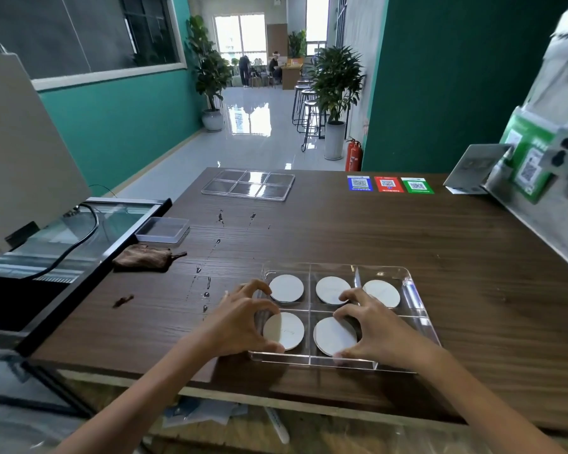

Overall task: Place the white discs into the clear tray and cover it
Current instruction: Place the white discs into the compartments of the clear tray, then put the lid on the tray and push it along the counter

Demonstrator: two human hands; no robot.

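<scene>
A clear six-compartment tray (420, 309) sits near the front edge of the brown table. Its back row holds three white discs: left (286, 287), middle (332, 289) and right (382, 292). My left hand (243, 319) curls round the front-left disc (284, 330), with fingers on its far rim and thumb on its near rim. In the same way my right hand (374, 326) pinches the front-middle disc (333, 335). My right hand covers most of the front-right compartment. The clear lid (248, 185) lies flat at the table's far edge.
A small clear box (163, 230) and a brown cloth (143, 257) lie at the left of the table, beside a glass display case (79, 231). Small wet spots (207, 283) trail down the wood. Three QR stickers (389, 184) sit at the far right.
</scene>
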